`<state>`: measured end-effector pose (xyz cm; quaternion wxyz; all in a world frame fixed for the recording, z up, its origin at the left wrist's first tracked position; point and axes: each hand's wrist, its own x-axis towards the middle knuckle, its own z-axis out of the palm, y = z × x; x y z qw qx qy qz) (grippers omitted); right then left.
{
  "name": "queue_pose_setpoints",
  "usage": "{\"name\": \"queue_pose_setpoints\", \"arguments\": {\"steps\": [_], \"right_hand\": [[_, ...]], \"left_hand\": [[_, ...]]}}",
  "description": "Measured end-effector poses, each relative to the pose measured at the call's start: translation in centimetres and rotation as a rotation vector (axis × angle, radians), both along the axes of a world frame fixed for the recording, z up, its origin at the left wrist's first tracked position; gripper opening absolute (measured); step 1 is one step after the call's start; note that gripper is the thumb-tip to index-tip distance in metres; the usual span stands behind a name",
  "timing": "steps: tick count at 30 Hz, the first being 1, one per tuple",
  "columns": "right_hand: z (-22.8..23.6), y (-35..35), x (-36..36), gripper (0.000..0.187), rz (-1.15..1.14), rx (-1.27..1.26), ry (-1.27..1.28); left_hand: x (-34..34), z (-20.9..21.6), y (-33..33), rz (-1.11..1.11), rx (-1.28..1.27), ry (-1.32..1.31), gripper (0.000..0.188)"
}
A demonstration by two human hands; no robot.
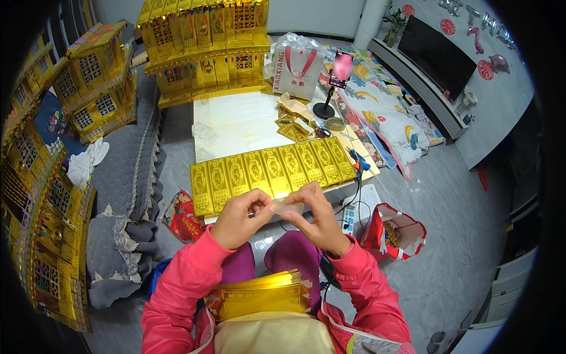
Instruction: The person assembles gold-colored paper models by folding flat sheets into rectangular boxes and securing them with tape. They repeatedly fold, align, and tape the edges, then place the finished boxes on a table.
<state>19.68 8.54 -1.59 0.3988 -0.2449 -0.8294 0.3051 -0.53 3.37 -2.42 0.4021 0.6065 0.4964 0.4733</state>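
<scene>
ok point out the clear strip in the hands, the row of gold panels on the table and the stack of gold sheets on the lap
clear strip [287,206], head view, its middle, between the two hands
row of gold panels [271,171], head view, a middle panel's face
stack of gold sheets [259,293], head view, the top sheet

A small strip of clear tape [287,206], pale and see-through, is stretched flat and roughly level between the fingertips of the left hand [242,219] and the right hand [318,219]. It hangs in the air just in front of the near edge of the row of gold panels [271,171]
</scene>
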Motion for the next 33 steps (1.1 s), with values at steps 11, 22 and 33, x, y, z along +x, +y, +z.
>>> {"name": "queue_pose_setpoints", "arguments": {"steps": [11,22,33], "right_hand": [[-7.5,13.7,10.5,0.026,0.154,-0.572,-0.634],[-6.1,17.3,16.2,0.040,-0.248,-0.590,-0.743],[-5.9,18.0,18.4,0.032,-0.454,0.051,-1.030]], "left_hand": [[-11.6,-10.6,-0.2,0.535,0.106,0.566,0.009],[-15.1,-16.7,0.8,0.751,0.093,0.718,0.011],[-15.2,-15.8,-0.6,0.694,0.079,0.631,0.013]]}}
